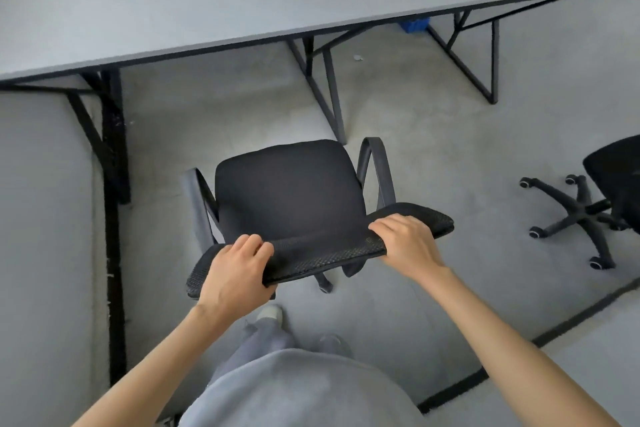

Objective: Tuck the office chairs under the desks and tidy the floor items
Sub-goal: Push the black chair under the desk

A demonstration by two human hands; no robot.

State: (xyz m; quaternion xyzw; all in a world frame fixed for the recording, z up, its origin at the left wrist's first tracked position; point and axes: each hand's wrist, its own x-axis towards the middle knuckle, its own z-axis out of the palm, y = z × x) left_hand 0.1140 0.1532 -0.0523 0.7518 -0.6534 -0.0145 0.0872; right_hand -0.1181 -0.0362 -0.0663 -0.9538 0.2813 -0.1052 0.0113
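Observation:
A black mesh office chair [291, 191] with grey armrests stands on the floor in front of me, its seat facing the long grey desk [242, 0] and still short of the desk's edge. My left hand [235, 270] grips the left part of the chair's backrest top. My right hand [405, 241] grips the right part of the same backrest top. A second black office chair [613, 184] with a five-star wheeled base stands at the right edge, partly cut off.
Black desk legs [329, 87] stand under the desk just beyond the chair's right armrest. Another grey desk [41, 218] runs along the left, and a third desk's corner [588, 367] is at lower right. A blue crate [414, 24] sits under the far desk.

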